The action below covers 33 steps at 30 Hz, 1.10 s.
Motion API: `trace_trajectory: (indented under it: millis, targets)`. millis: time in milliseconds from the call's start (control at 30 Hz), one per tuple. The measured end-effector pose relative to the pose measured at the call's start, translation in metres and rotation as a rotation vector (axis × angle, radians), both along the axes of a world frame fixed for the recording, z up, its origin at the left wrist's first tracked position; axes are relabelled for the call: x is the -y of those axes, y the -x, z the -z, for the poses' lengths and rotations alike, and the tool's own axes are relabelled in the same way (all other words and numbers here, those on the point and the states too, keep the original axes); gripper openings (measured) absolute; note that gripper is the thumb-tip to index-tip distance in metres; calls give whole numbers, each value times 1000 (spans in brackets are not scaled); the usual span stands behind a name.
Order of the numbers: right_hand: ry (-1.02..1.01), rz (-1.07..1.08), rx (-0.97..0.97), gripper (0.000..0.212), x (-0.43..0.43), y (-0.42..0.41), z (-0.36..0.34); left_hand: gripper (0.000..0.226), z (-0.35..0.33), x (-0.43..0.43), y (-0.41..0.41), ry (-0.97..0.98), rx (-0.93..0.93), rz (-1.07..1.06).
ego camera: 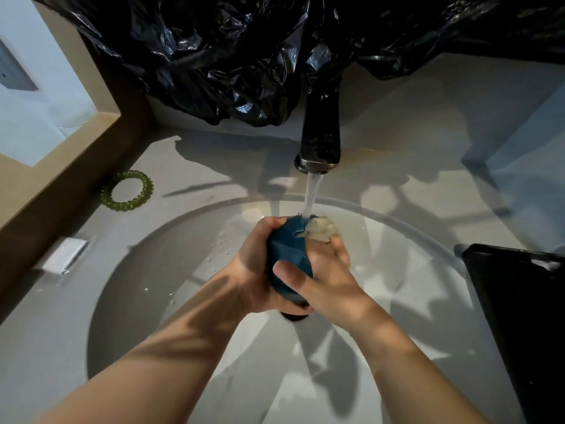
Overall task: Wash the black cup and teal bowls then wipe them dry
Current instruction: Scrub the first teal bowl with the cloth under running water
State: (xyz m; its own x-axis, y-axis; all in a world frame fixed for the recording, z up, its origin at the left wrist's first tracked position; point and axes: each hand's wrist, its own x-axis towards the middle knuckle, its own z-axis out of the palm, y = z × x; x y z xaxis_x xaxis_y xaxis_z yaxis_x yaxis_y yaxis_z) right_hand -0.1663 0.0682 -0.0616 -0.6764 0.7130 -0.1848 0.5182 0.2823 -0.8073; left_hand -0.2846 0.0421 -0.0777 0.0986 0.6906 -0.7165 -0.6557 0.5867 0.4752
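- Left hand (253, 264) curls its fingers and palm round the left side of the teal faceted bowl (287, 246), a hard, glazed-looking piece held on edge at centre frame, above the round white sink basin (137, 301).
- Right hand (324, 280) lays its thumb across the bowl's near face. Its fingers reach over the upper right edge and pin a pale, sodden cloth or sponge (324, 229) there, so both hands are clasping the bowl.
- At middle left, an olive-green spiral hair tie (127, 191) lies on the grey counter. Below it sits a small white flat packet (65, 255); what it holds I cannot tell.
- Crumpled black plastic sheeting (244, 56) hangs across the top of the frame.
- From upper centre, the dark metal tap (321, 133) drops a stream of water (312, 194) onto the bowl's top edge.
- At the right edge stands a black boxy object (519, 316), too dark to identify.
- The bowl looks small, light and rigid. Wet, it is likely slick and could chip against the basin. The facet ridges give purchase, so a grip spanning rim to base seems safer than a pinch on one flat face.
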Motion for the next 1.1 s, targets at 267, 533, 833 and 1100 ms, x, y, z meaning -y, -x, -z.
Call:
trace_trajectory:
  millis: [267, 533, 833, 1100]
  targets:
    - [20, 179, -112, 15, 4, 4, 0, 44, -4, -1, 10, -63, 56, -92]
    - [617, 654, -492, 31, -16, -4, -9, 65, 15, -7, 14, -122, -7, 0]
    - [454, 874, -488, 32, -39, -17, 28, 39, 6, -11, 6, -171, -15, -77]
    - [-43, 658, -309, 49, -19, -15, -3, 53, -3, -6, 1, -39, -294, -226]
